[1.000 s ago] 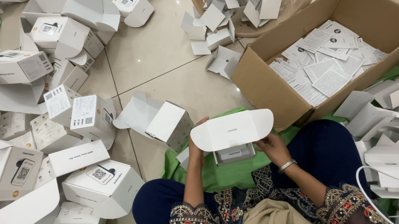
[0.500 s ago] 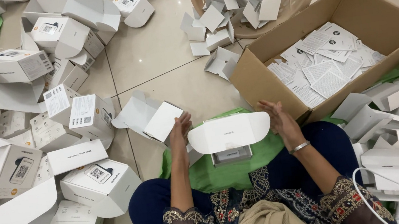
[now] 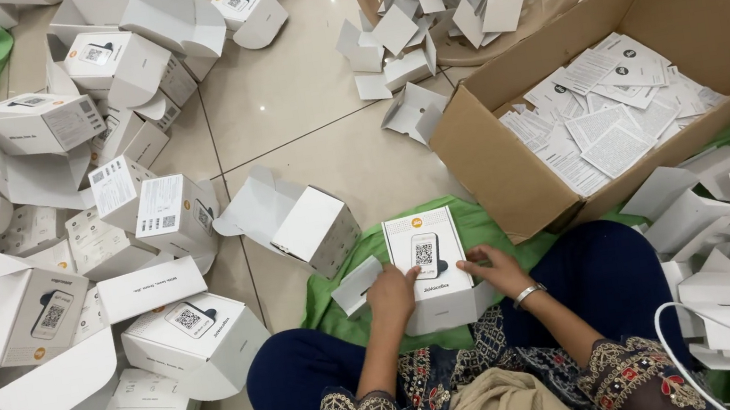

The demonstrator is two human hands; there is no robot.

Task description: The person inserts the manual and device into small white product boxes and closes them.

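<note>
Lower centre of frame: white product box (image 3: 431,267) balanced on lap, pinched at both edges by left hand (image 3: 393,292) and right hand (image 3: 492,265). Uneven press could tip it onto green cloth (image 3: 330,291).

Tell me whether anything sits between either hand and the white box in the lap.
Nothing visible does. The left hand and the right hand both rest directly on the white box, one at each side of its closed top, above the green cloth.
</note>
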